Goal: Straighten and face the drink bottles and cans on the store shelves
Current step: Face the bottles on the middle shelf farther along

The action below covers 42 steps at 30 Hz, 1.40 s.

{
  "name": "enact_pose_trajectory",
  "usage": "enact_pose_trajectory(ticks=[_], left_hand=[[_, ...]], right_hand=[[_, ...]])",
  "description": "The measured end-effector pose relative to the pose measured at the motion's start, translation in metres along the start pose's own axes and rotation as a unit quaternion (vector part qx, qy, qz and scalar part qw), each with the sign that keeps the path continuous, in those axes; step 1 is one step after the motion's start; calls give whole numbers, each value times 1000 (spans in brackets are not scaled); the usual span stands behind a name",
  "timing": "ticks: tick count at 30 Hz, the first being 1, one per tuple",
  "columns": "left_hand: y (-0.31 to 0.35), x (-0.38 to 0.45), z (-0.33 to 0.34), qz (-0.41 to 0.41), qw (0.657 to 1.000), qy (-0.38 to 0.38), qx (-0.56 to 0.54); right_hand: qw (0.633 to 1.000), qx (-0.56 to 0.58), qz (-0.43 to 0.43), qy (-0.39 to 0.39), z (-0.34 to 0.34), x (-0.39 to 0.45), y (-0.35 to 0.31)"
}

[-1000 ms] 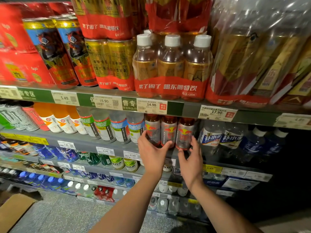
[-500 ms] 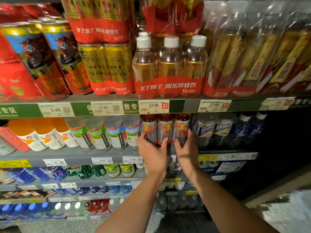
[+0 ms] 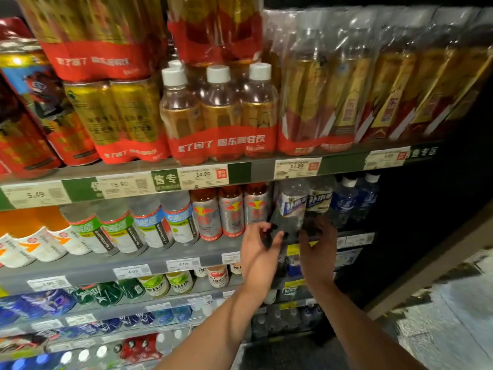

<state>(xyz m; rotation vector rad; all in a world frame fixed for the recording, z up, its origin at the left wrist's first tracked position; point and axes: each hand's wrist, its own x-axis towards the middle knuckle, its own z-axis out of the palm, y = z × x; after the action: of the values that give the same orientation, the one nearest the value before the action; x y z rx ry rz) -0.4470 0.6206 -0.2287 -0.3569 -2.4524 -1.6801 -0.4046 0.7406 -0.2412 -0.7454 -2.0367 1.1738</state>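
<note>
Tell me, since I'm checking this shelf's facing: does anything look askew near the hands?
Yes. The clear bottle with the blue-and-white label, between the left hand and right hand, leans left toward the red-labelled bottles while its neighbours stand upright.

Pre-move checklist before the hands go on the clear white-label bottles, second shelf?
1. Left hand free: ok, fingers spread, holding nothing.
2. Right hand free: ok, open, just below the bottles.
3. Target visible: ok, clear bottle with white label stands at the shelf front between the hands.
4. Its label facing out: cannot tell, the image is blurred there.
5. Neighbours upright: ok, the three red-and-silver bottles to its left stand straight.
6. Room to the right: ok, dark blue bottles sit further back.
</note>
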Motion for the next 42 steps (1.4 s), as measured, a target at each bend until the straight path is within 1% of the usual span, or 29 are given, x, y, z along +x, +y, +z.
enact_pose_trajectory(ticks=[2,4,5,6,7,9,12,15,18,21,28,31,36,42], left_hand=[[7,2,15,-20,1000,-17,15],[16,3,32,-40,999,-9,30],[19,4,40,-36,998,0,46],[22,5,47,-24,997,8,71],[25,7,55,-13,995,16,102],[29,12,66,-18,989,34,146],[31,19,78,-35,987,58,148],[31,25,87,-49,983,81,159],[32,29,95,-64,982,100,150],[30,29,98,-57,984,109,130],[26,28,93,-80,991,80,71],[26,24,88,-79,994,65,49],[25,12,74,-93,995,19,12],[17,-11,46,-61,998,20,-7]], right_hand=[[1000,-21,-3,-13,-10,7,5],[998,-47,-46,-16,-18,14,10],[993,-80,-75,-30,-20,19,15],[993,-80,-67,-58,-22,23,18],[993,-61,-36,-94,-24,27,18],[990,-27,-5,-138,-25,32,24],[986,-13,-13,-168,-29,33,30],[982,-24,-22,-189,-33,36,33],[980,-31,-20,-198,-36,38,31],[977,-39,-18,-209,-38,41,28],[971,-66,-11,-230,-35,40,20],[973,-69,-2,-221,-31,38,16],[974,-59,-1,-218,-33,36,16],[983,-6,25,-180,-36,32,9]])
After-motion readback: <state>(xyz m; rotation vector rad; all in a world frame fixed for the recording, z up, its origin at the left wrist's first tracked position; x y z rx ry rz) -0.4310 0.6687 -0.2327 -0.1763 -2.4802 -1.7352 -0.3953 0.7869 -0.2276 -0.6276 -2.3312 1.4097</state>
